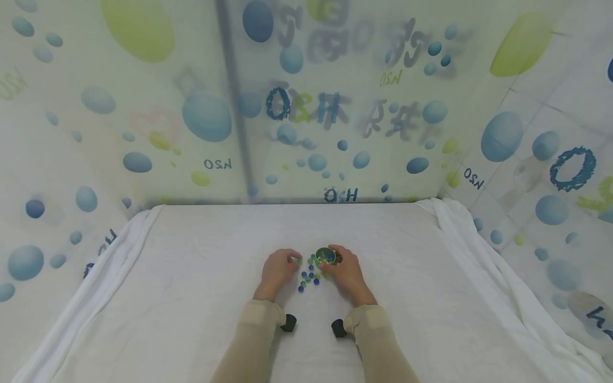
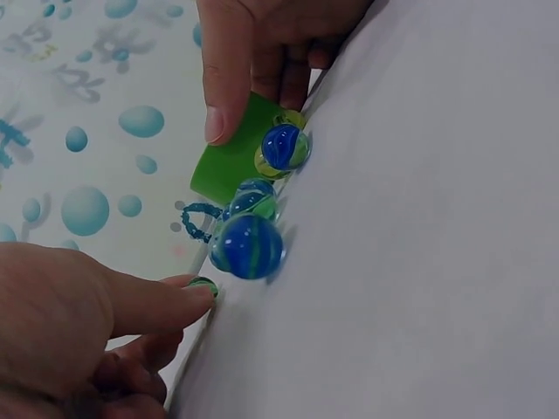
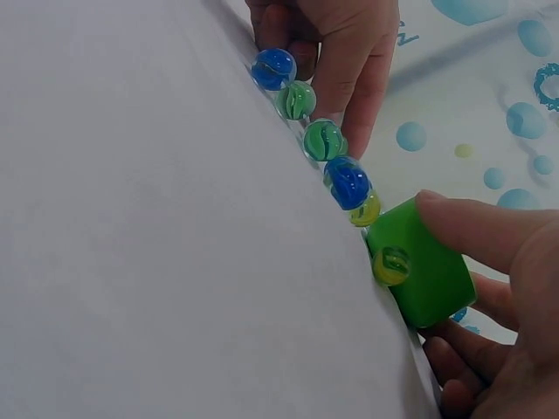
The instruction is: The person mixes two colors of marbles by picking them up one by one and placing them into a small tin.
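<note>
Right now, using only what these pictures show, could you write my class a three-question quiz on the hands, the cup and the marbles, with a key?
1. Which hand holds the green cup?
2. True or false: blue glass marbles lie loose on the white cloth.
3. Fill in the blank: the left hand pinches a small ____.

Key:
1. The right hand.
2. True.
3. Green marble.
</note>
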A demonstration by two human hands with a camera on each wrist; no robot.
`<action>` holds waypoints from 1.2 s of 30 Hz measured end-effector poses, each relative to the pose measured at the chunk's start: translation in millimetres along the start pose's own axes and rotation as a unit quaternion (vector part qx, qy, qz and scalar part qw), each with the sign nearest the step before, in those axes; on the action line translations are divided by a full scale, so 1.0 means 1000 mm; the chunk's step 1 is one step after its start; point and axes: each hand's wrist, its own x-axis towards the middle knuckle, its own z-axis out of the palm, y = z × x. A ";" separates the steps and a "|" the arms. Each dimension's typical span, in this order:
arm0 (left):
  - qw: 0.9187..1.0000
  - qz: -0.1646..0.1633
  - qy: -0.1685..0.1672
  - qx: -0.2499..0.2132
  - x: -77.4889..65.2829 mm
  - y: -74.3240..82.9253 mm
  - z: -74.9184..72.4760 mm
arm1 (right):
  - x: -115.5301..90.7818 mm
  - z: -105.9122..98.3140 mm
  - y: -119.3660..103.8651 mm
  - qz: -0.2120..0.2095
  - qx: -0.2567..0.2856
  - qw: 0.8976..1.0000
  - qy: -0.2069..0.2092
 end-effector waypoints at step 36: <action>0.999 0.001 -0.004 -0.053 0.000 0.005 -0.004 | -0.002 -0.002 -0.003 0.006 0.009 1.000 -0.001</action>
